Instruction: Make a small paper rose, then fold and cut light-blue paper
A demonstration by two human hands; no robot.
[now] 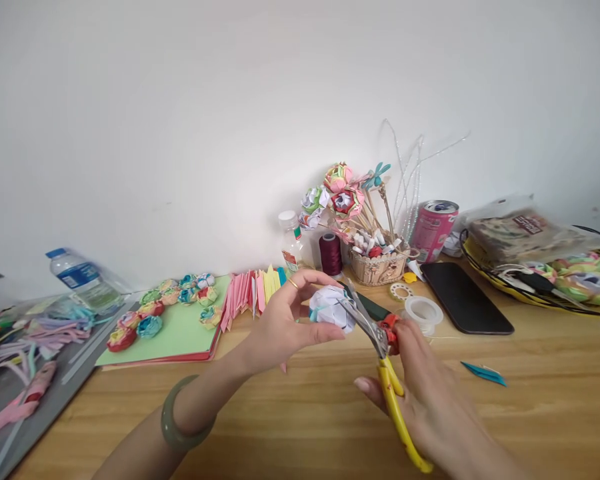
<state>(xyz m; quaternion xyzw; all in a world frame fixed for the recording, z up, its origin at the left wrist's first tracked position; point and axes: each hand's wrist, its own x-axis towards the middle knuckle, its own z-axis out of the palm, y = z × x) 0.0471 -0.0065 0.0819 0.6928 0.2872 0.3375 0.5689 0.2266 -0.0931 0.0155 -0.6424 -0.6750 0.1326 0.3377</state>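
Note:
My left hand (277, 327) holds a white folded-paper flower (330, 308) with teal edges, thumb below and fingers above. In my right hand (427, 383) is a pair of long-nose pliers (395, 407) with yellow handles. Their metal jaws are apart, and the tips reach the right side of the flower; whether they grip the paper I cannot tell. A small red crumpled piece (390, 331) shows by my right fingers, beside the pliers' pivot.
Behind my hands stand a basket (377, 268) of paper flowers, a thread spool (331, 255) and a pink can (434, 230). To the right lie a tape roll (423, 312), a phone (467, 297) and a teal paper piece (484, 373). Paper rosettes (150, 325) sit on green sheets (180, 340) at left.

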